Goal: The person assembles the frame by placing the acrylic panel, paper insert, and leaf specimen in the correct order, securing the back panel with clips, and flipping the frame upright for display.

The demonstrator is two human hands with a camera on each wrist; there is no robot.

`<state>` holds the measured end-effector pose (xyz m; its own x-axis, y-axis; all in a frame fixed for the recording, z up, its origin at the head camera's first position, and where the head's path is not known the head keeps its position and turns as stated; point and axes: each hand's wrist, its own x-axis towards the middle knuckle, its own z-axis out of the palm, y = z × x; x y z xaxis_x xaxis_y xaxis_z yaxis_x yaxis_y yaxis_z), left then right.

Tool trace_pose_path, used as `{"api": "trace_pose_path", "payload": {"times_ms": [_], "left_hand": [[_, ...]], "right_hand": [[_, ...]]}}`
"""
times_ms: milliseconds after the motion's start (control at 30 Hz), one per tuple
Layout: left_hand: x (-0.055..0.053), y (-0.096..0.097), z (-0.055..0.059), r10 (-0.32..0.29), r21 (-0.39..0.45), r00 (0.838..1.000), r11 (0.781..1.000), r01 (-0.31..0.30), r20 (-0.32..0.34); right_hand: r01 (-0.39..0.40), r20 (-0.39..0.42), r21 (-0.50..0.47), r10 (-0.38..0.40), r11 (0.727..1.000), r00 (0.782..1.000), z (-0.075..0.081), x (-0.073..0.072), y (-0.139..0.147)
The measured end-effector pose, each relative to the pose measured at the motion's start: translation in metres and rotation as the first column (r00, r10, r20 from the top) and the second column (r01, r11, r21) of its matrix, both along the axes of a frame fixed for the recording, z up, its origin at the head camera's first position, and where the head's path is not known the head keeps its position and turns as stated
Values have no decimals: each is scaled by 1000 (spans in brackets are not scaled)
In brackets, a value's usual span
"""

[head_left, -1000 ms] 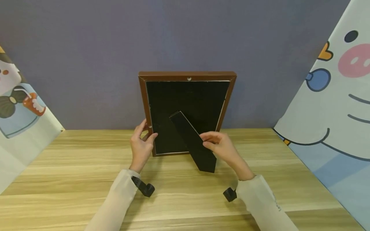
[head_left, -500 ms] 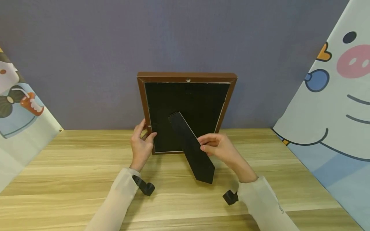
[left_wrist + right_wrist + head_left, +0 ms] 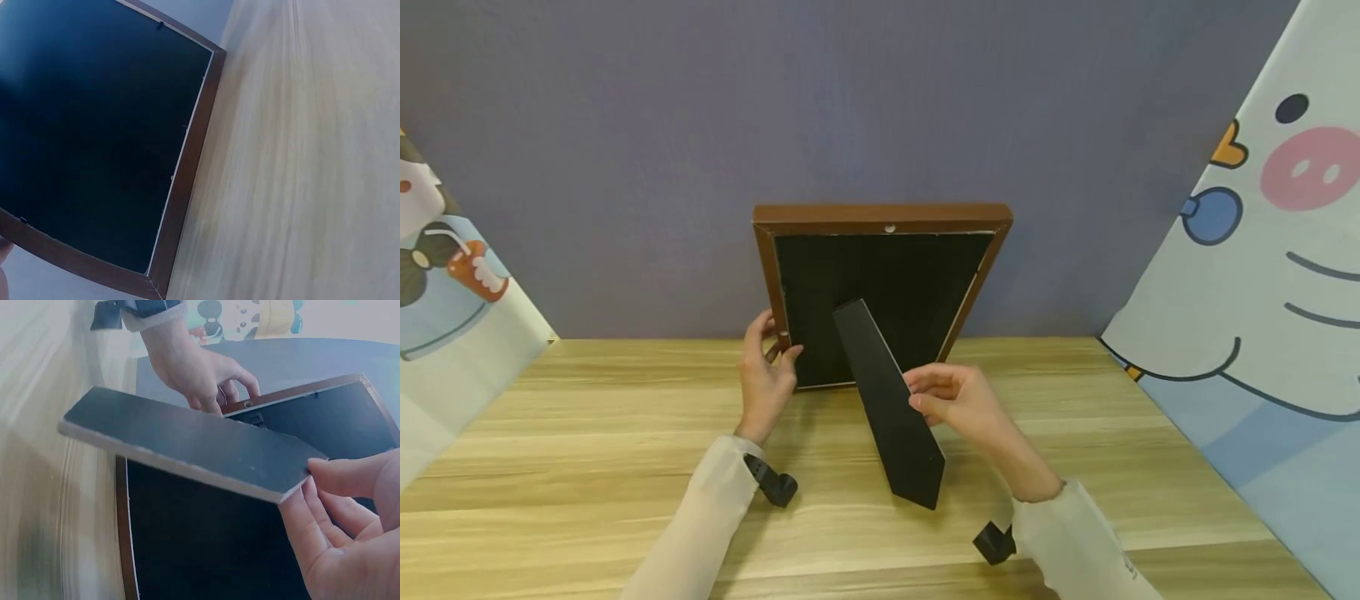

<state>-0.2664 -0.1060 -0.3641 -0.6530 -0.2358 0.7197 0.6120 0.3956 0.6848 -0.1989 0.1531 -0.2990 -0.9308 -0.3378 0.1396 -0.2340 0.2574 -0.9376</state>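
Observation:
A picture frame (image 3: 883,218) with a brown border stands on the table, its black back facing me and its top leaning away. My left hand (image 3: 763,383) grips its lower left edge, thumb on the back and fingers around the side. From the black back juts the easel leg (image 3: 891,417), a flat black strip with a pointed end, angled out towards me. The thumb and fingers of my right hand (image 3: 966,408) pinch the leg's right edge; the right wrist view shows this pinch on the leg (image 3: 187,434) closely. In the left wrist view my left hand is mostly cut off.
The wood-grain table (image 3: 587,467) runs back to a grey-purple wall (image 3: 625,167). Cartoon-printed sheets stand at the left (image 3: 445,375) and right (image 3: 1247,333). A small black camera (image 3: 781,490) is strapped to the left wrist, another black camera (image 3: 994,543) to the right.
My right hand has drawn the easel leg outwards, its free end swinging towards me. The frame's top edge now sits lower in view and its bottom edge higher. My left hand keeps its grip.

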Motion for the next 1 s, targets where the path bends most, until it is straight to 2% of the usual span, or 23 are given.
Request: {"api": "trace_pose_path", "payload": {"times_ms": [333, 567, 833, 1000], "left_hand": [[-3, -3, -3, 33, -63, 997, 997, -38, -73], [-4, -6, -5, 25, -107, 993, 994, -37, -120], [-6, -8, -6, 1, -141, 990, 990, -21, -140], [-6, -10, -5, -10, -156, 992, 988, -10, -128]], "right_hand": [[32, 39, -33, -31, 999, 999, -2, 8, -9], [56, 61, -36, -54, 998, 997, -7, 14, -13], [77, 53, -43, -75, 996, 996, -14, 21, -16], [101, 53, -52, -98, 994, 994, -15, 24, -16]]}}
